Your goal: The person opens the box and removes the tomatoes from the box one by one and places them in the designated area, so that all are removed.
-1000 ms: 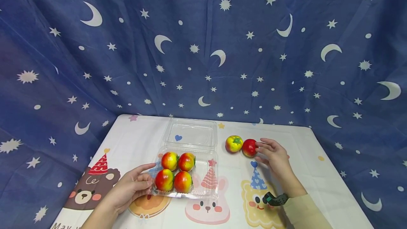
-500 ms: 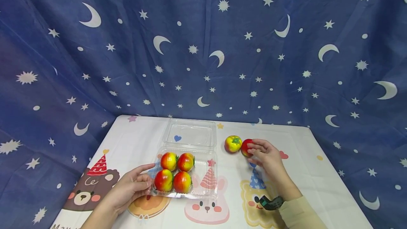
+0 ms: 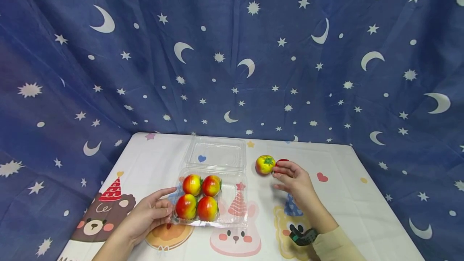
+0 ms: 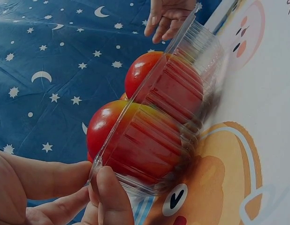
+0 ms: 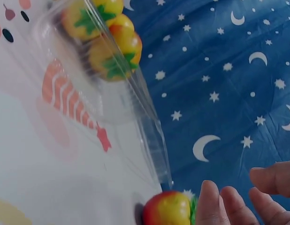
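Tomato-like fruits [image 3: 208, 209], four in the left half of a clear clamshell box [image 3: 226, 190], two rows of two. Lid [image 3: 221, 148] folded back toward the starry curtain [image 3: 203, 67]. On the cloth-covered desk [image 3: 340, 200], to the right of the box, a loose pair: a yellow-topped fruit [image 3: 264, 166] and, just to its right, a red fruit [image 3: 280, 160]. Newest change: a leftward shift of the right hand [image 3: 295, 181], from the red fruit's right side to a place in front of it, with just a red sliver in sight above the fingers. No evident change in the box, in the four inside, or in the left hand [image 3: 149, 214]: thumb and finger pinched on the left rim, near the front corner. Fingers of the right hand loosely extended, nothing in grasp; cannot tell about contact with either loose fruit. Suggests, as a judgement, a reach among the loose pair, short of a grip so far, with the count inside at four.
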A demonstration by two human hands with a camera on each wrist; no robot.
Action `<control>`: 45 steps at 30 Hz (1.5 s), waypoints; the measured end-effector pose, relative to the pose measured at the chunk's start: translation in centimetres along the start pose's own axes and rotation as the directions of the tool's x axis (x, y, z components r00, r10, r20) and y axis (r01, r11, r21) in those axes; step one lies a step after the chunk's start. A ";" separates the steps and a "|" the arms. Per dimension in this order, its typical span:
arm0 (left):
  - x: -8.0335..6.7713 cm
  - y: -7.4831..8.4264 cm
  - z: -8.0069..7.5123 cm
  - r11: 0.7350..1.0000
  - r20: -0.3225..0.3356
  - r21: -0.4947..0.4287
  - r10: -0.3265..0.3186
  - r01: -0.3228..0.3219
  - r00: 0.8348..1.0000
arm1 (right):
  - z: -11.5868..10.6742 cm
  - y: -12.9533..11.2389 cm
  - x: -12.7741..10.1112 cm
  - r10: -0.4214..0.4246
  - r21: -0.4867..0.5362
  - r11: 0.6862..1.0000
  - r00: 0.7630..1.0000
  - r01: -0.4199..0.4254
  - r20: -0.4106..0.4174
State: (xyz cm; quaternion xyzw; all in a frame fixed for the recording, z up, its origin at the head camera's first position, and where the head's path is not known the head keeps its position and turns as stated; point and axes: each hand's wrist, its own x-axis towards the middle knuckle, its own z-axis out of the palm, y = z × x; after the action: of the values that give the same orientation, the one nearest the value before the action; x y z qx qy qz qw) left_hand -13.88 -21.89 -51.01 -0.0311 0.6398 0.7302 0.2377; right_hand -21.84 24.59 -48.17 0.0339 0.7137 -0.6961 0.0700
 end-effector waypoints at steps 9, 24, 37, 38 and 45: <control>-0.2 -0.2 -0.1 1.000 -0.002 0.003 -0.010 0.010 1.000 | 1.5 -0.3 -0.8 -0.018 -0.003 1.000 0.999 0.018 0.046; -0.1 -0.1 -0.1 1.000 0.004 -0.001 -0.008 0.008 1.000 | 3.7 0.1 -1.1 -0.023 -0.017 1.000 0.994 0.025 0.106; 0.0 0.2 -0.1 1.000 -0.007 0.009 -0.016 0.016 1.000 | 5.7 0.7 -1.1 -0.006 -0.022 1.000 0.986 0.010 0.165; 0.0 0.2 -0.1 1.000 -0.009 0.010 -0.016 0.017 1.000 | 5.9 0.7 -1.1 -0.008 -0.024 1.000 0.984 0.013 0.176; 0.0 0.2 0.0 1.000 -0.024 0.015 -0.027 0.027 0.999 | 6.8 1.0 -1.2 -0.016 -0.010 1.000 0.977 0.019 0.212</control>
State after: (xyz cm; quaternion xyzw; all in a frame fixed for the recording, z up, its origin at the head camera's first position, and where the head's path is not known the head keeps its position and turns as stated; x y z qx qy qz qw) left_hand -13.99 -21.95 -50.84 -0.0466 0.6478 0.7214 0.2402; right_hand -20.18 17.88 -49.14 -0.0472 0.7066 -0.6920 0.1397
